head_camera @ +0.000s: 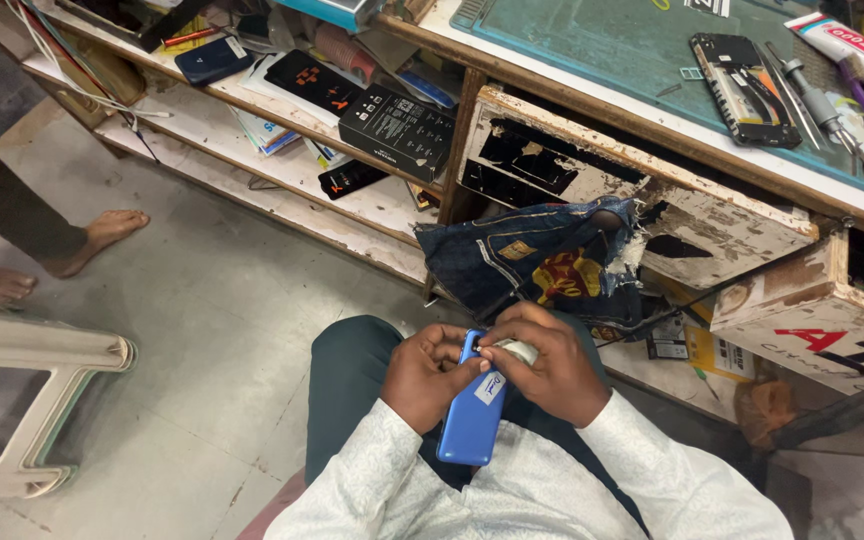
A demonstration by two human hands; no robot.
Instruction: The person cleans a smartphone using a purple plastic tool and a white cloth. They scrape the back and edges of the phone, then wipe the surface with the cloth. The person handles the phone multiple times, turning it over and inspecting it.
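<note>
1. The blue phone [474,405] is held over the lap, gripped by the left hand [430,375].
2. A small whitish piece [520,351] at its top edge is pinched by the right hand [550,362] fingers.
3. Steady, gentle pressure is best kept.

Just beyond my hands a denim bag [542,262] hangs from a battered wooden drawer [642,190]. Farther up to my right, an opened phone [745,90] lies on a teal mat [592,50]. Off to my left, someone's bare foot [102,238] rests on the floor [212,330].
</note>
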